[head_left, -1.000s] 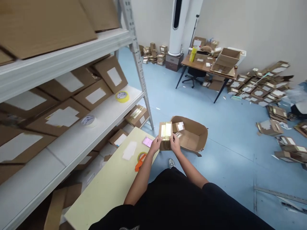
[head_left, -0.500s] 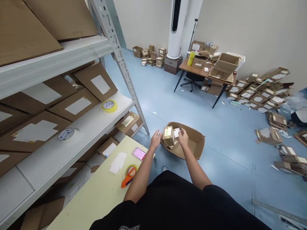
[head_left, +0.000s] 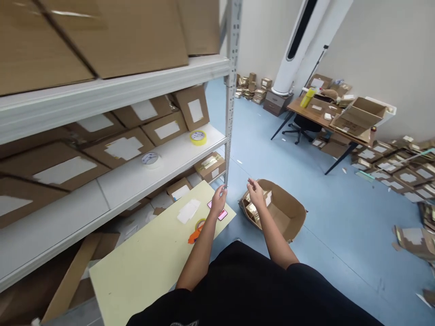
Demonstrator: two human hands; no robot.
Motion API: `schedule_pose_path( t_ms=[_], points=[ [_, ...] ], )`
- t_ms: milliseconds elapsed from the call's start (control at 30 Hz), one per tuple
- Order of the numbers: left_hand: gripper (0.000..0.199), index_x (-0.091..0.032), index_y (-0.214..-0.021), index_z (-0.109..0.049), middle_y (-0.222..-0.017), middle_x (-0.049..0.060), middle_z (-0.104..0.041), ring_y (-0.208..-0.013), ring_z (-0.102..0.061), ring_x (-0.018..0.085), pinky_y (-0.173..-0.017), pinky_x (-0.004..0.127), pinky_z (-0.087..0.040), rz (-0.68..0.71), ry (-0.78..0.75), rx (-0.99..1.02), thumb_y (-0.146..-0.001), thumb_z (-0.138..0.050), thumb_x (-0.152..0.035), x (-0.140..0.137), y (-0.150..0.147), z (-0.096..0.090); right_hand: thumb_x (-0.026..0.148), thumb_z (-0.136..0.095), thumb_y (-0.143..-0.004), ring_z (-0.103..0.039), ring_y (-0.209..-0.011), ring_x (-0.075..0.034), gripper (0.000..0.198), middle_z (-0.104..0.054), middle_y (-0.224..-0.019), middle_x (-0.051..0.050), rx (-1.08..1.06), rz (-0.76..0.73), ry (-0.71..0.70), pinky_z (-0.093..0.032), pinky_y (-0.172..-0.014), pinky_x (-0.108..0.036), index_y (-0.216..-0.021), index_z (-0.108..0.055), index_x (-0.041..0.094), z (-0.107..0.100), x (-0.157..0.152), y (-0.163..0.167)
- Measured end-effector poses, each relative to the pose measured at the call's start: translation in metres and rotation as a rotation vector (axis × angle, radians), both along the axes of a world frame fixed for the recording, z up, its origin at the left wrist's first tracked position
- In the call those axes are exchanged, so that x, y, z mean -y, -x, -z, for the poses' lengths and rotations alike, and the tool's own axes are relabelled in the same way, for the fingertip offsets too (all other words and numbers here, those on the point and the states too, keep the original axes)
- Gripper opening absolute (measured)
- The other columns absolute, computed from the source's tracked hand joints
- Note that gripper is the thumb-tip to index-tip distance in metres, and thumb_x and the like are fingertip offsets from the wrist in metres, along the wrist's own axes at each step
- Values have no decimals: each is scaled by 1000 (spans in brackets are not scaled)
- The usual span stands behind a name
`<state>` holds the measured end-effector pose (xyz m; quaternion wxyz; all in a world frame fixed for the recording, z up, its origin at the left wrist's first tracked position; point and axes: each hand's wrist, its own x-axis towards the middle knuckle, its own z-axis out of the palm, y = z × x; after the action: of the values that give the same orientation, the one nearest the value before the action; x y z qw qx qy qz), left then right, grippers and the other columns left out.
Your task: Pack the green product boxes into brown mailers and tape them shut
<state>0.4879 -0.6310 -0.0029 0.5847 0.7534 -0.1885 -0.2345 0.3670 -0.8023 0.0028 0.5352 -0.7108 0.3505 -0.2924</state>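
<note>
My left hand (head_left: 218, 200) is raised over the corner of a pale yellow table (head_left: 146, 258), fingers apart and holding nothing. Beneath it lies a phone (head_left: 222, 214) with a pink screen. My right hand (head_left: 256, 194) hovers above the near left side of a large open cardboard carton (head_left: 287, 199) on the floor, also empty with its fingers extended. Small taped boxes (head_left: 268, 198) sit in the left end of that carton, partly hidden by my right hand and forearm. On the table are white paper slips (head_left: 188, 211) and an orange tape dispenser (head_left: 194, 235) beside my left forearm.
Metal shelving (head_left: 118, 97) full of labelled boxes stands on the left, with a yellow tape roll (head_left: 198, 137) and a white tape roll (head_left: 150, 159) on its middle shelf. Behind is a wooden desk (head_left: 319, 115). Stacked boxes (head_left: 404, 174) line the right side.
The view has swung left. Both hands have come away from the small boxes, which now lie in the carton. My left hand has moved over the table.
</note>
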Motion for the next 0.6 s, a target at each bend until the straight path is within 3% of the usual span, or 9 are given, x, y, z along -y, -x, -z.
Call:
schedule_pose_path(
  t_ms=[267, 600],
  points=[
    [50, -25, -141, -62, -154, 11, -56, -142, -53, 27, -113, 42, -47, -188, 117, 80, -100, -58, -52, -144, -22, -15, 47, -58, -94, -58, -135, -31, 49, -65, -145, -13, 0, -304, 138, -52, -108, -50, -136, -67, 23, -5, -135, -58],
    [47, -27, -141, -63, -157, 11, -53, -147, -48, 28, -117, 46, -44, -453, 149, 133, -98, -60, -48, -323, -24, -7, 42, -57, -97, -52, -142, -30, 48, -57, -152, -12, 56, -632, 311, -46, -114, -54, -142, -62, 26, -7, -299, -100]
  ],
)
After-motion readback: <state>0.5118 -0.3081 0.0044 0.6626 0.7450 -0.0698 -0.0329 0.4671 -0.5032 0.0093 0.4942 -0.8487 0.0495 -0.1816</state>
